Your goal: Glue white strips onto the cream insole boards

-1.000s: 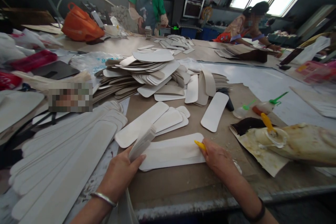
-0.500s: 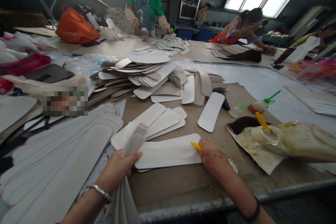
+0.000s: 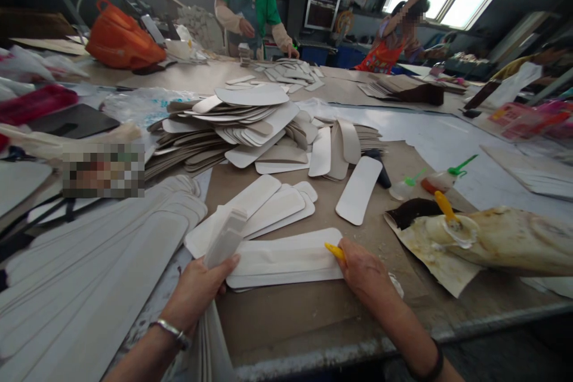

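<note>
My left hand [image 3: 197, 286] is closed around a bundle of long, thin whitish strips [image 3: 226, 237]. Their upper ends stand above the thumb and their lower ends hang past the table edge. A white rounded-end panel [image 3: 286, 279] lies in front of me, with a pale strip [image 3: 282, 256] along its top. My left thumb is by the panel's left end. My right hand [image 3: 364, 268] rests at the right end, fingers closed on a yellow-handled tool [image 3: 333, 250]; the tool's working end is hidden. Just behind lie several more white panels [image 3: 277, 212].
A large stack of panels [image 3: 250, 125] stands farther back. Long panels [image 3: 111, 274] fan out at left. On the right are a yellow-handled tool [image 3: 445, 206] in a white-smeared holder and squeeze bottles [image 3: 443, 179]. Two co-workers [image 3: 246, 6] are across the table.
My left hand has shifted slightly left with the bundle; my right hand stays almost still. The camera view has moved a little. The co-worker at the right has straightened and raised an arm.
</note>
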The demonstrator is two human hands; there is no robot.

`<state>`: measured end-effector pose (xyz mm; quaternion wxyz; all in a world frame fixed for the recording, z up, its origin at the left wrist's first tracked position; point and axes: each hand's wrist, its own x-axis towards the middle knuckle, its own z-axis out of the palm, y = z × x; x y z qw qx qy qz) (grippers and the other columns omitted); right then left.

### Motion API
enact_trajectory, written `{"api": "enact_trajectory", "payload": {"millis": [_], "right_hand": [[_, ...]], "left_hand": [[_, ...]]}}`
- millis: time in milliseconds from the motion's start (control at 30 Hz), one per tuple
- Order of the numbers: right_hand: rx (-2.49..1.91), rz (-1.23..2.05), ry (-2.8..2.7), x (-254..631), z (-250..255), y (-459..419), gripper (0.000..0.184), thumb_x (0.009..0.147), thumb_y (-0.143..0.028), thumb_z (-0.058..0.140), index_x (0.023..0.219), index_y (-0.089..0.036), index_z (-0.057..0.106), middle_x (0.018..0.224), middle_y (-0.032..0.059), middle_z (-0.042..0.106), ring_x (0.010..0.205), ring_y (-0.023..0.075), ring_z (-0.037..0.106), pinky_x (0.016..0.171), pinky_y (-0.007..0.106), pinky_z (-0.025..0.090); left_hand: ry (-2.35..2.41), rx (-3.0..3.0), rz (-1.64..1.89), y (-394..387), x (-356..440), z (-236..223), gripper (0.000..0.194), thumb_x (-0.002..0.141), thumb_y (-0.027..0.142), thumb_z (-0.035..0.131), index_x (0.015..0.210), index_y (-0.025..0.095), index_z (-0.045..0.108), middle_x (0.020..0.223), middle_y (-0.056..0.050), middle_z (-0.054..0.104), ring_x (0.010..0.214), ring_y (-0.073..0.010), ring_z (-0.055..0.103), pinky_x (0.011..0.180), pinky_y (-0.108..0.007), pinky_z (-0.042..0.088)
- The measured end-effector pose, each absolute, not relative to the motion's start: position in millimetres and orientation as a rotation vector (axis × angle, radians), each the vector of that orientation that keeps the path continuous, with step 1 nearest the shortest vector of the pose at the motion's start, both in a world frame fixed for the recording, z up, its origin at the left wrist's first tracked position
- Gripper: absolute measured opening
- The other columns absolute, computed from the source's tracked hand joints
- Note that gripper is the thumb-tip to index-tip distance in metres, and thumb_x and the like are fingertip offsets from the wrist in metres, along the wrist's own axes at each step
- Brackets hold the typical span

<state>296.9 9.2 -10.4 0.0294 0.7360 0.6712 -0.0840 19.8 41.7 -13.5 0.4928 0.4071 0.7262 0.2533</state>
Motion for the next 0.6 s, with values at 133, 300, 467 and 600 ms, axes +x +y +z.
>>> {"api": "enact_trajectory", "payload": {"millis": [133,300,467,600], "right_hand": [[2.268,-0.262,2.077,299.2,-12.1,8.7,0.011,0.080,-0.007,0.047,0.082,-0.017,0.050,0.080,0.0061,0.063,0.076,0.0204,0.059,0.062,0.026,0.034],[2.262,-0.226,2.088,294.8,-9.9,9.5,0.013,0.079,-0.005,0.046,0.081,-0.017,0.049,0.078,0.0058,0.063,0.076,0.0195,0.060,0.062,0.026,0.035],[2.289,-0.118,2.058,294.3,-3.8,7.3,0.008,0.082,-0.010,0.046,0.081,-0.017,0.049,0.078,0.0095,0.063,0.075,0.0249,0.060,0.060,0.030,0.035],[2.431,-0.109,2.052,309.2,2.6,2.8,0.010,0.085,-0.019,0.040,0.077,-0.020,0.046,0.073,0.0093,0.061,0.071,0.0253,0.059,0.060,0.032,0.036]], "left_hand": [[1.705,0.903,0.680,37.1,18.4,-12.0,0.041,0.051,0.054,0.068,0.050,0.018,0.049,0.038,0.005,0.046,0.043,-0.0114,0.040,0.046,-0.025,0.029],[1.689,0.855,0.754,27.0,23.5,-4.2,0.038,0.053,0.050,0.069,0.048,0.019,0.047,0.037,0.005,0.045,0.042,-0.0109,0.039,0.048,-0.025,0.028],[1.743,0.853,0.823,21.6,27.5,-3.2,0.039,0.052,0.047,0.069,0.042,0.020,0.044,0.035,0.005,0.043,0.042,-0.0113,0.039,0.049,-0.025,0.029],[1.702,0.760,0.856,19.8,25.6,-4.0,0.041,0.047,0.050,0.072,0.044,0.019,0.046,0.036,0.005,0.045,0.042,-0.0111,0.039,0.047,-0.025,0.030]]}}
